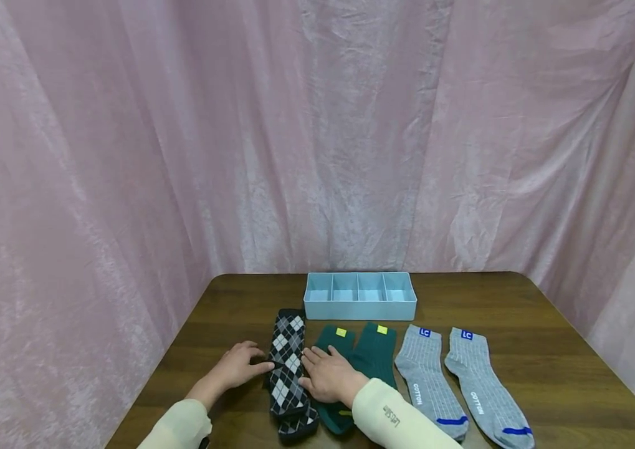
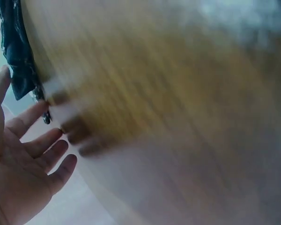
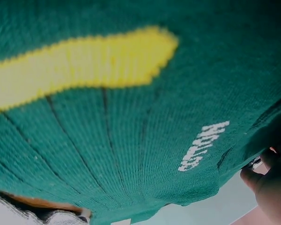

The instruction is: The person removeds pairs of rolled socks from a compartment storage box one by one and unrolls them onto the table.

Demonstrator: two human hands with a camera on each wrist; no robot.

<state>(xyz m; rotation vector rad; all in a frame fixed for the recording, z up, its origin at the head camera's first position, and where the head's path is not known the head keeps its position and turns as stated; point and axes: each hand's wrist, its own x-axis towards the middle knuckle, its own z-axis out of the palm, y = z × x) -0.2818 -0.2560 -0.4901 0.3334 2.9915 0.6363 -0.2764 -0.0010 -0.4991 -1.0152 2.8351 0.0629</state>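
Two black, grey and white argyle socks lie stacked on the table, one toe showing below the other. At their left edge is my left hand, its thumb touching the sock; its fingers are spread in the left wrist view, beside the dark sock. My right hand rests over the left green sock, fingertips right at the argyle socks' right edge. That green sock, with a yellow toe band, fills most of the right wrist view; my hand hides its middle in the head view.
Another green sock lies under my right forearm's side. Two grey ribbed socks with blue marks lie further right. Behind them stands a light blue box with several compartments on the brown table. A pink curtain hangs beyond.
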